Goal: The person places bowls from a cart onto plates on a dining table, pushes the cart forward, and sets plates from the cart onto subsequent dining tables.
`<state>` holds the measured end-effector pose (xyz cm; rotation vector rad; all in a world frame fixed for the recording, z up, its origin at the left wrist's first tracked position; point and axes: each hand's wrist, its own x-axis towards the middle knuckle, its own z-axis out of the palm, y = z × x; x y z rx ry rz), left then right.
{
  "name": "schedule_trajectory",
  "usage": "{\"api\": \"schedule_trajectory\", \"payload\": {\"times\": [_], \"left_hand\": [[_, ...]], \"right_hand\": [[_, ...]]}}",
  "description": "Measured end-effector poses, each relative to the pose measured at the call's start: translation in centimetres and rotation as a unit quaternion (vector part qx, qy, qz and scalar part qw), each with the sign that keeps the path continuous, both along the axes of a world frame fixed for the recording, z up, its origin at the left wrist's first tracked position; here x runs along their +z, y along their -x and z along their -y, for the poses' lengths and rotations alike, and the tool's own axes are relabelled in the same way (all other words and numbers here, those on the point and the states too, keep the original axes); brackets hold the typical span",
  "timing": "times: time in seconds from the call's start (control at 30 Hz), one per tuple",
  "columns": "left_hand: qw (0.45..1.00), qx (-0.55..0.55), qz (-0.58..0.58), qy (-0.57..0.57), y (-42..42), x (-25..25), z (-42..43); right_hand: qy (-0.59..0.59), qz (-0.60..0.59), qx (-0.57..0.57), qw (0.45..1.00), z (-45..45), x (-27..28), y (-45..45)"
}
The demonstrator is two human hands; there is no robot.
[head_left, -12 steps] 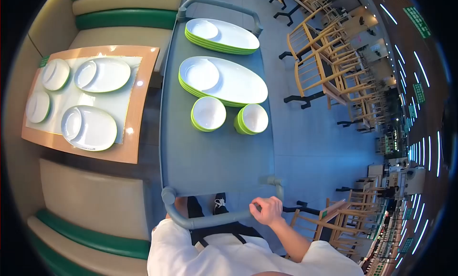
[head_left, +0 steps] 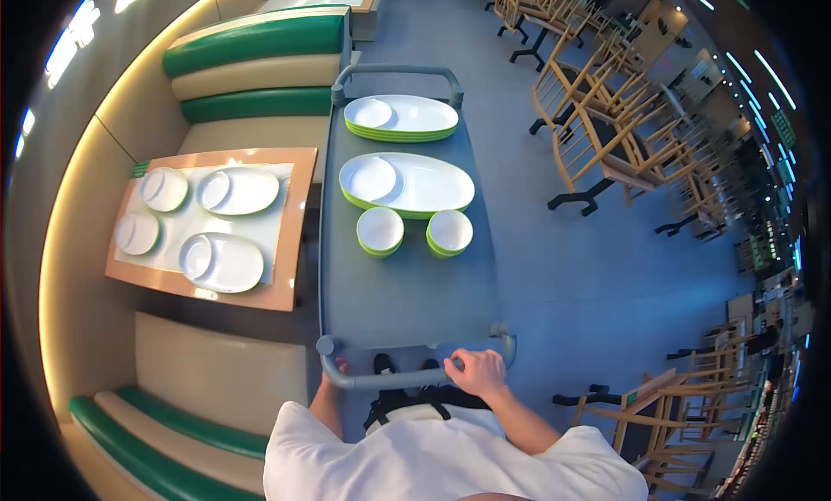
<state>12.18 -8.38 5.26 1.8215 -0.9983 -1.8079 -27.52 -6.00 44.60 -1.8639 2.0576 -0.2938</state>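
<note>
My right hand [head_left: 477, 372] is closed over the right part of the grey push handle [head_left: 389, 382] of a serving cart [head_left: 407, 306]. At the handle's left corner my left hand [head_left: 340, 369] is wrapped on the bar, partly hidden by it. Two stacks of white oval divided plates with green outsides lie on the cart top: a far stack [head_left: 424, 115] and a nearer stack [head_left: 433, 183]. Just in front of the nearer stack stand two stacks of white-and-green bowls, a left one [head_left: 379, 231] and a right one [head_left: 450, 232].
To the left, a wooden-edged table [head_left: 300, 233] holds several oval and round plates [head_left: 238, 190]. Padded booth benches [head_left: 221, 350] flank it. On the right, chairs [head_left: 597, 129] rest upturned on tables beside the grey floor aisle [head_left: 589, 276].
The view has shifted, so the cart, booth and side table appear lower and further right. My left hand shows more clearly at the handle. My right hand stays on the bar.
</note>
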Motion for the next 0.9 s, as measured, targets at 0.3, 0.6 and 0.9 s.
{"api": "schedule_trajectory", "payload": {"times": [0.3, 0.6, 0.9], "left_hand": [[0.842, 0.319, 0.118, 0.419, -2.8, 36.2, 8.7], [0.456, 0.05, 0.165, 0.873, 3.8, 69.3, 1.1], [0.307, -0.108, 0.075, 0.942, 5.6, 81.2, -7.5]], "right_hand": [[0.03, 0.067, 0.089, 0.993, -0.4, 0.5, 1.4], [0.046, 0.39, 0.2, 0.898, 2.6, 9.5, 6.9], [0.701, 0.332, 0.374, 0.509, 4.8, 41.1, 10.8]]}}
